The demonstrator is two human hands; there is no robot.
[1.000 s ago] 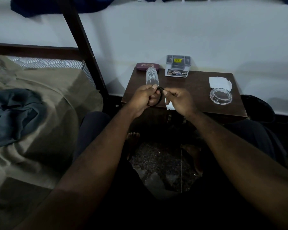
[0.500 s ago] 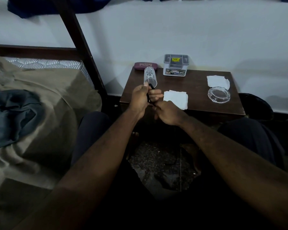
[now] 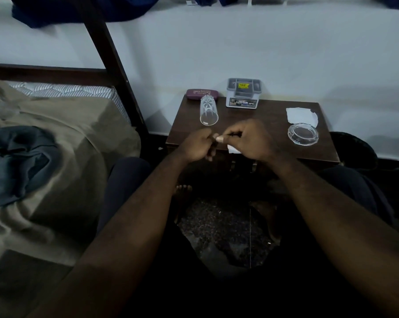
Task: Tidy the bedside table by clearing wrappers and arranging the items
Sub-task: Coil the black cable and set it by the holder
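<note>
Two bare forearms are extended from the bottom of the frame over dark-clad legs and a speckled floor [image 3: 219,228]. The left hand [image 3: 197,146] and right hand [image 3: 249,140] are brought together above the near edge of the dark wooden table [image 3: 274,143], fingers curled in. A small, thin dark object [image 3: 235,134] is pinched in the right hand's fingertips; what it is cannot be told, nor whether anything is gripped in the loosely closed left hand, whose thumb tip meets the right hand's fingers. A corner of white paper [image 3: 233,149] is seen on the table just beneath the right hand.

Farther back on the table, a clear drinking glass [image 3: 209,111] is laid on its side, mouth turned toward the camera. To the right, a round clear glass ashtray [image 3: 303,134] is set near the table's right edge, with a torn white wrapper [image 3: 301,114] just behind it. Against the white wall, a maroon spectacle case [image 3: 198,94] is placed at the rear left corner, and a grey lidded box [image 3: 243,92] bearing a printed label is stood beside it.

At left, a bed [image 3: 56,145] covered in a tan sheet is seen, a rumpled grey-blue cloth [image 3: 15,157] lying on it.
</note>
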